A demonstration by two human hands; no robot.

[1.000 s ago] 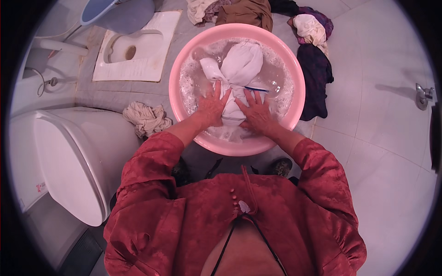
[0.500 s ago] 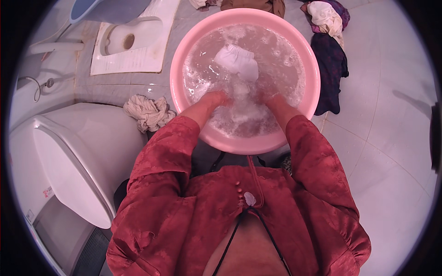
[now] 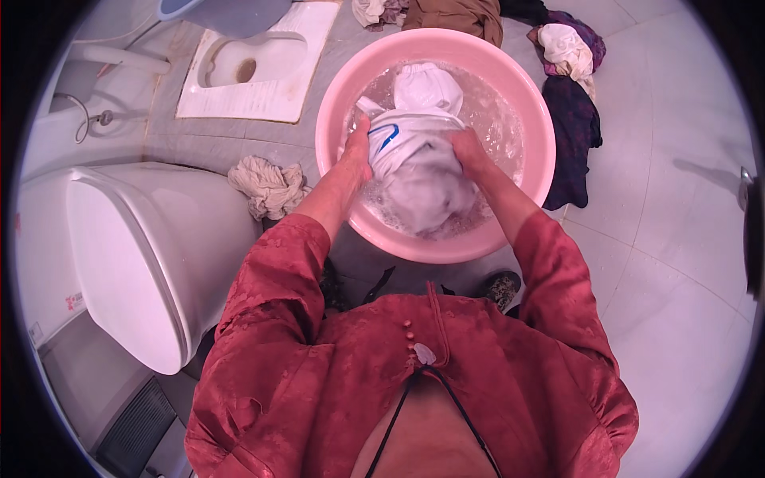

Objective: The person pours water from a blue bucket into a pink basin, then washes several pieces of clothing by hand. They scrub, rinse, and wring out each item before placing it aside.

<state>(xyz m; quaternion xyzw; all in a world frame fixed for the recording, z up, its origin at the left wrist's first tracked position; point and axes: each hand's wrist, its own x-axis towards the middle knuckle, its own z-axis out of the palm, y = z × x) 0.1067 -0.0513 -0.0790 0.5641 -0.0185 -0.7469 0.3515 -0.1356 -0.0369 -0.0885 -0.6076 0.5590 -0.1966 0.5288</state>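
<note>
A white garment (image 3: 414, 171) with a curved blue stripe lies bunched and wet in the soapy water of a round pink basin (image 3: 535, 103). Its gathered, elastic-looking part bulges up at the far side. My left hand (image 3: 360, 151) grips the garment's left edge, thumb up, with the other fingers mostly hidden by cloth. On the opposite side my right hand (image 3: 468, 154) holds the cloth, its fingertips tucked into the folds. Part of the garment stays under the cloudy water.
A squat toilet (image 3: 247, 72) is at the far left, with a blue tub (image 3: 227, 14) above it. A white seat-type toilet (image 3: 131, 263) stands left. Beige cloth (image 3: 267, 187), brown cloth (image 3: 454, 17) and dark cloth (image 3: 570, 143) lie on the tiles around the basin.
My hands, earlier under the water, have come up with the white garment between them. Much more of it shows, including the blue stripe. The splashing has eased.
</note>
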